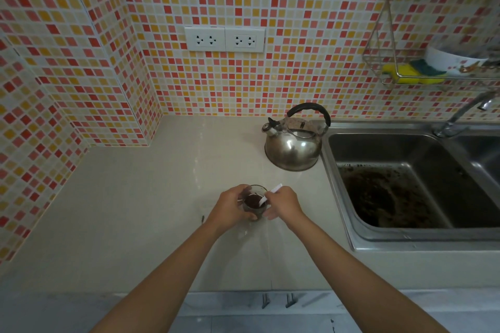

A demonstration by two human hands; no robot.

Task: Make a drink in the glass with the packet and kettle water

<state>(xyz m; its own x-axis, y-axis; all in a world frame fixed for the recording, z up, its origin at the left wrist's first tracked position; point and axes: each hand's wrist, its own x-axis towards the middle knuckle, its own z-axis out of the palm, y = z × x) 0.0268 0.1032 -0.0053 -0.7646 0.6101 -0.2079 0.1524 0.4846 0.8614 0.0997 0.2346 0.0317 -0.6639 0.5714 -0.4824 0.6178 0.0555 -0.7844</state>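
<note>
A small clear glass [254,201] stands on the beige counter [151,197], with dark brown liquid or powder inside. My left hand [230,208] wraps around the glass's left side. My right hand [284,204] holds a thin white stick-like piece [270,193], either the packet or a stirrer, with its lower end dipped into the glass. A steel kettle [293,143] with a black handle sits further back, to the right of the glass and beside the sink. It is untouched.
A steel sink [405,184] with dark residue in its basin lies to the right, its tap [460,116] behind it. A wire rack [422,70] with sponges and a bowl hangs on the tiled wall. Two sockets [224,39] sit above the counter.
</note>
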